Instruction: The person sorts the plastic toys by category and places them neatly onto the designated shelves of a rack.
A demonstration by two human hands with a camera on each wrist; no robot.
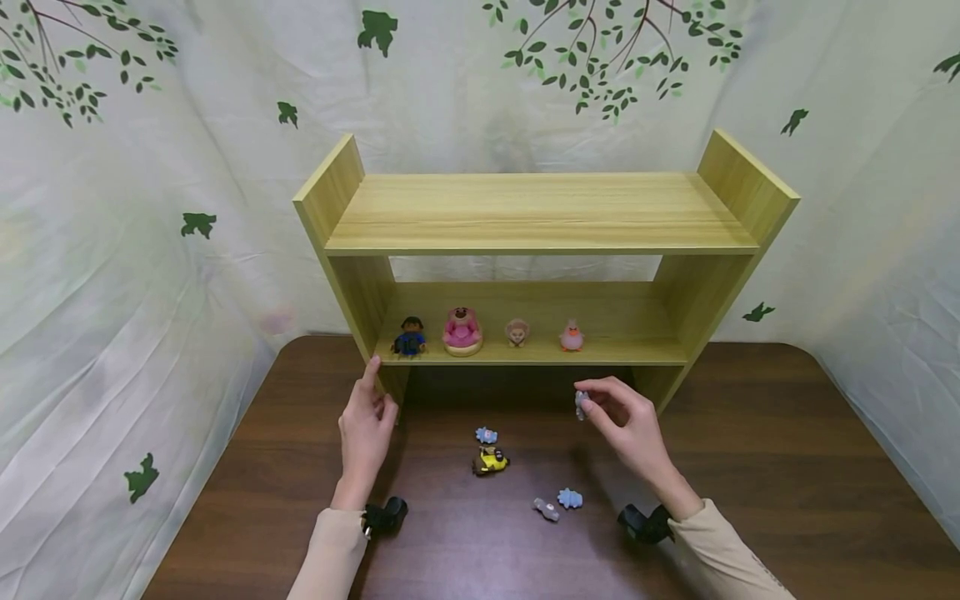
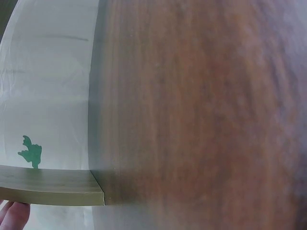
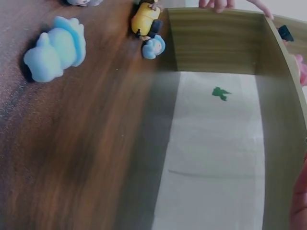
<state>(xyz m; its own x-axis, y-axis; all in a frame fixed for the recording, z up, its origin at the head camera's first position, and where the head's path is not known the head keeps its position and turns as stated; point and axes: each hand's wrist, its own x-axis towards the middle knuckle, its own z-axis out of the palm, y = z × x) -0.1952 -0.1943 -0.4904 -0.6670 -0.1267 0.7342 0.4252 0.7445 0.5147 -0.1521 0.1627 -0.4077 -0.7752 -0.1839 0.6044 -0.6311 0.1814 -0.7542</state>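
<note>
My right hand (image 1: 630,425) pinches a small grey toy figure (image 1: 581,405) between thumb and fingers, just in front of the lower shelf's right half. My left hand (image 1: 365,429) is at the left side panel of the wooden shelf (image 1: 540,250), its index finger straight and touching the panel's front edge. On the shelf's lower board stand a dark-haired figure in blue (image 1: 409,337), a pink bear figure (image 1: 462,332), a small pale figure with a round head (image 1: 517,332) and a pink bird-like figure (image 1: 572,336).
Lying on the brown table (image 1: 750,467) are a light-blue figure (image 1: 486,435), a yellow and black figure (image 1: 491,461), another light-blue figure (image 1: 570,498) and a grey figure (image 1: 547,509). Behind the shelf hangs a pale curtain (image 1: 465,92) with leaf prints.
</note>
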